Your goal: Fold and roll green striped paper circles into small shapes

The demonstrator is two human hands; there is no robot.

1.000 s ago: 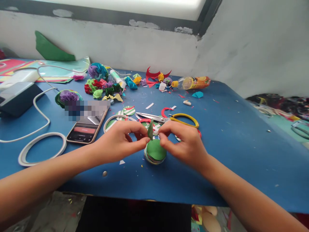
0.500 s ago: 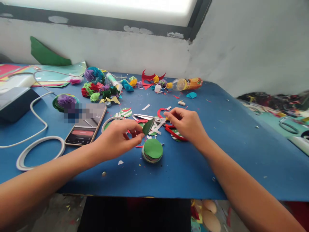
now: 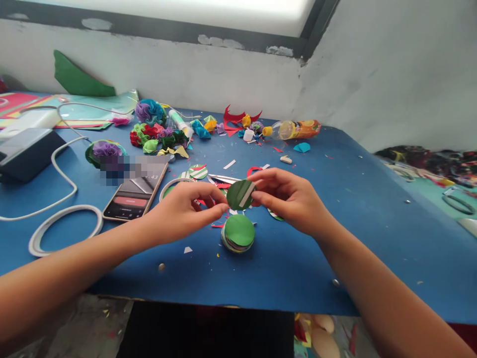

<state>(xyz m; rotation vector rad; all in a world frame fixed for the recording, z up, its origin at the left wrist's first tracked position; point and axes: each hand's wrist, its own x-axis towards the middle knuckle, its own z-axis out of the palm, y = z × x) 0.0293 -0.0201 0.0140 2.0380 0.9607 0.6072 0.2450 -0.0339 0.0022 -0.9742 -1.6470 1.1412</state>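
Between my two hands, above the table, is a green paper circle [image 3: 237, 195] with white tape strips on its face. My left hand [image 3: 196, 211] pinches its left edge between thumb and fingers. My right hand [image 3: 285, 199] has thumb and fingers closed at the circle's right edge, by a white strip. Just below and apart from both hands sits a round stack of paper circles [image 3: 239, 231], a plain green one on top. Behind the held circle lie scissors [image 3: 223, 178] with red handles, partly hidden by my right hand, among red and white scraps.
A phone [image 3: 130, 201] and a white ring [image 3: 37, 233] lie to the left on the blue table [image 3: 298, 273]. Crumpled paper flowers [image 3: 151, 111], a glue stick [image 3: 180, 122] and an orange-labelled bottle [image 3: 294, 130] stretch along the back. A striped circle [image 3: 198, 172] lies behind my left hand.
My right hand has moved left and down from the scissors to the circle's right edge. The green circle has turned so its striped face shows. The view has shifted slightly.
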